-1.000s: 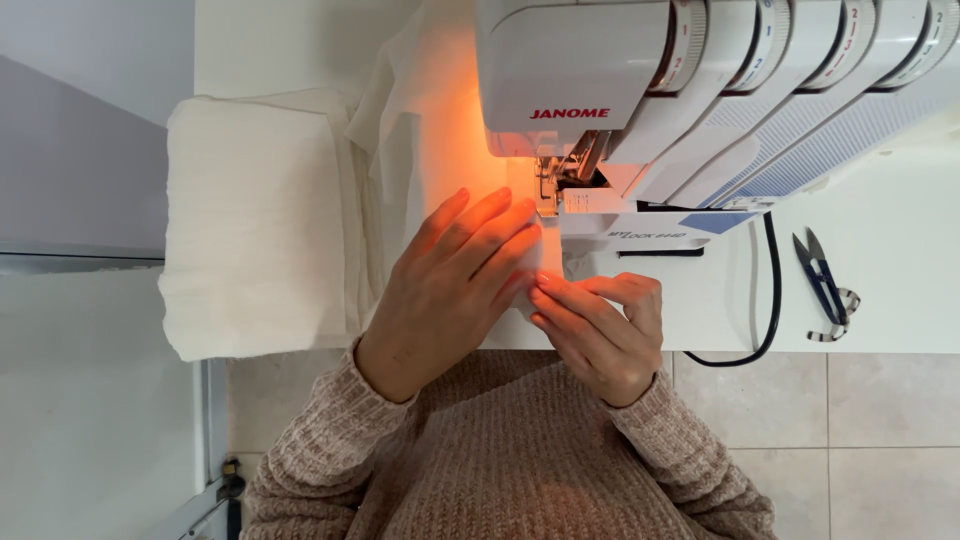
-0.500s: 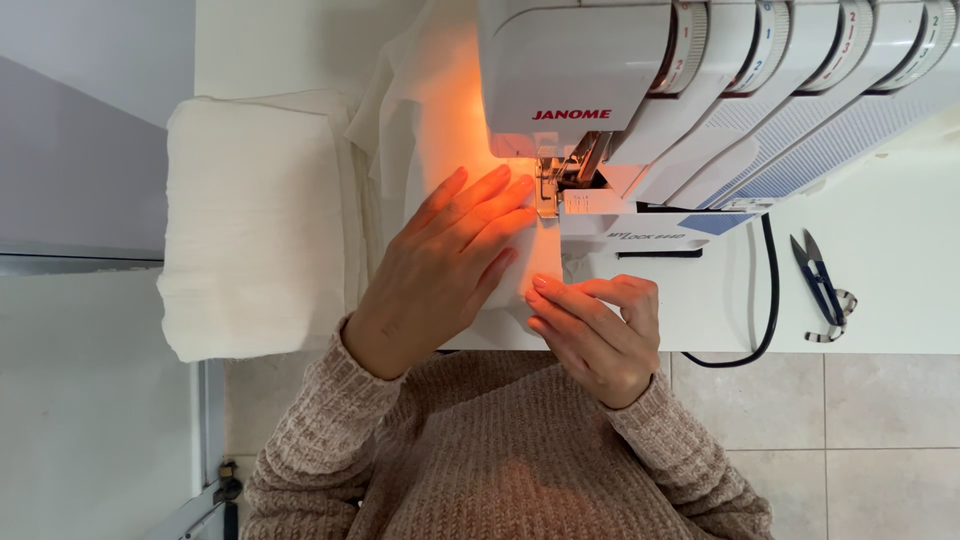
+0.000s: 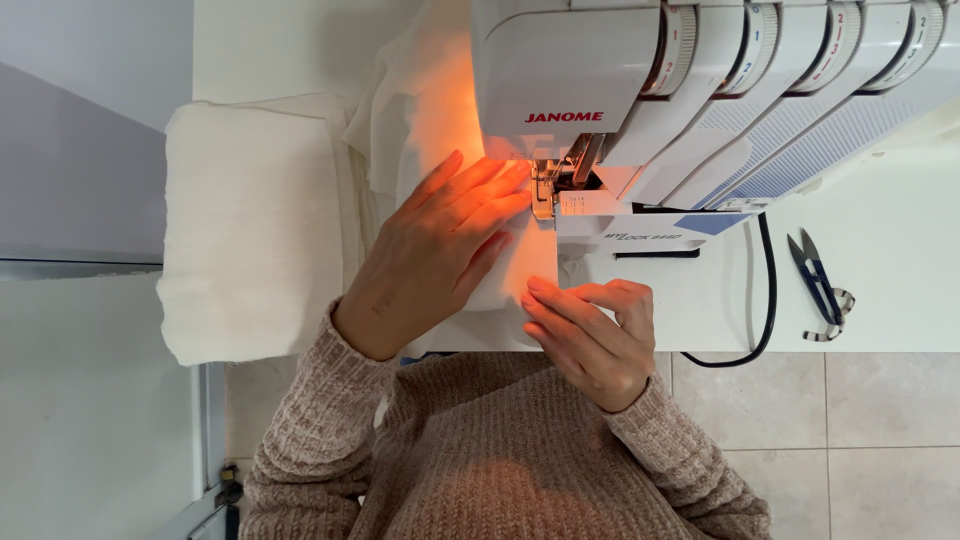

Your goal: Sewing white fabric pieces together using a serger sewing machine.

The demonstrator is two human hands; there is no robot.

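From where I stand, the left hand [image 3: 435,255] has crept forward over the last second: its fingers, spread flat and apart on the white fabric piece [image 3: 520,270], now reach right up beside the presser foot [image 3: 545,195] of the white overlock machine [image 3: 690,90], where a moment ago they lay a little further back. It grips nothing, only presses the cloth down onto the machine bed. The right hand [image 3: 590,335] has hardly shifted; its fingertips are pinched together on the near edge of the same fabric, just below the foot, keeping that edge in line.

So the cloth looks to be feeding through under the foot, the seam advancing away from the person, with the left hand following it in (the machine's lamp throws a warm orange glow over the fingers and fabric, so the exact stitch line is hard to make out). The rest of the fabric bunches up behind the machine on its left side.

A folded stack of white cloth [image 3: 250,220] lies untouched to the left on the white table [image 3: 880,310], and thread snips [image 3: 820,285] rest well apart on the right, beyond the black power cord [image 3: 765,300].
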